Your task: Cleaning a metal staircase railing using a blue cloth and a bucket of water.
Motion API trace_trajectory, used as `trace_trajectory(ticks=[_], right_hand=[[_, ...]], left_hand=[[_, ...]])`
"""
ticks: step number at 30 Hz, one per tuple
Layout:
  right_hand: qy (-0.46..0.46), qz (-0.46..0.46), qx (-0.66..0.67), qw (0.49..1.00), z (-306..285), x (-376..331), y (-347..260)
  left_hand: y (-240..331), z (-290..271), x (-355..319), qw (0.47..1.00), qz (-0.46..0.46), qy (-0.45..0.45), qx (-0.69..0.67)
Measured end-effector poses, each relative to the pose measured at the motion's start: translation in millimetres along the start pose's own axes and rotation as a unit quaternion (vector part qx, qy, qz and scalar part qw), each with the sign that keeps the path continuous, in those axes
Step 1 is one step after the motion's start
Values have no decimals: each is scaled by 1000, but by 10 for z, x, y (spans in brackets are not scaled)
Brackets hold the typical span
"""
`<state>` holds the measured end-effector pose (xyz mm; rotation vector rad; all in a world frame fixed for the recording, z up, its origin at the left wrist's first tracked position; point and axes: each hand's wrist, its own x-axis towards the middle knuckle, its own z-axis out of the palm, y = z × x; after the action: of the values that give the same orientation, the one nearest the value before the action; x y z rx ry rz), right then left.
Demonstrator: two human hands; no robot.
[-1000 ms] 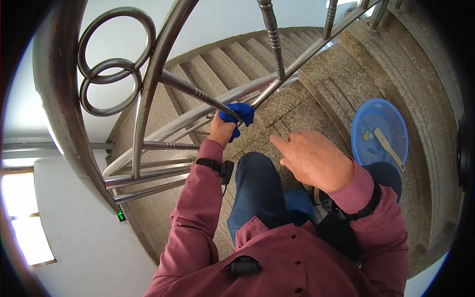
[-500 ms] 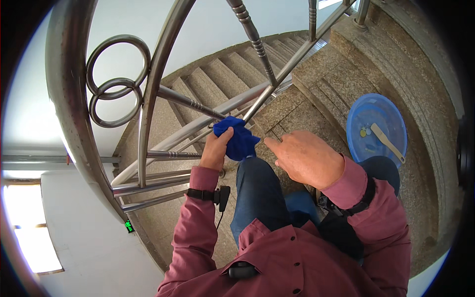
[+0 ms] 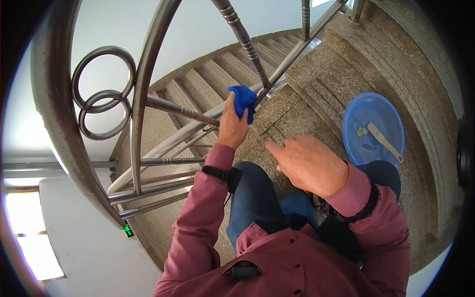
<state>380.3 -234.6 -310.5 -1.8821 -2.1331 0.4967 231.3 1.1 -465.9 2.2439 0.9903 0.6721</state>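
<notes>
- Gripping a crumpled blue cleaning cloth [image 3: 242, 101], our left hand [image 3: 231, 126] closes fully around it, pressing it against the lower rail of the steel stair railing [image 3: 198, 115].
- Our right hand [image 3: 309, 163] hovers empty, fingers loosely spread.
- A round blue plastic basin [image 3: 373, 129] rests on the granite landing's [image 3: 425, 163] right edge.

Glossy metal railing [image 3: 148, 89], soft blue cloth [image 3: 243, 100], speckled rough stone steps [image 3: 307, 84], shiny plastic basin [image 3: 356, 111]

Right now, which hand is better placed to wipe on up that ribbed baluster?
Left, probably. The left hand already grips the blue cloth against the ribbed baluster. The right hand is empty, hanging over the steps away from the railing.
</notes>
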Motion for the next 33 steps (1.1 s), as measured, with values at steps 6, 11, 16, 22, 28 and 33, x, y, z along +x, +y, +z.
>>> trace_trajectory(ticks=[6, 11, 16, 22, 28, 33], right_hand=[[-18, 19, 16, 1000, -86, -69, -21], [-27, 34, 9, 999, -132, -167, 5], [-44, 40, 12, 998, -192, -217, 29], [-62, 51, 18, 997, -265, -243, 50], [-57, 47, 16, 997, -266, -259, 63], [-69, 48, 21, 996, -264, -217, 51]], left_hand=[[-787, 605, -62, 982, -57, -159, 87], [-735, 743, 26, 970, -91, -174, 147], [-701, 881, 136, 963, -123, -126, 205], [-822, 906, 276, 963, -129, -132, 198], [-603, 992, 405, 966, -126, -134, 182], [-351, 1100, 578, 971, -68, -85, 214]])
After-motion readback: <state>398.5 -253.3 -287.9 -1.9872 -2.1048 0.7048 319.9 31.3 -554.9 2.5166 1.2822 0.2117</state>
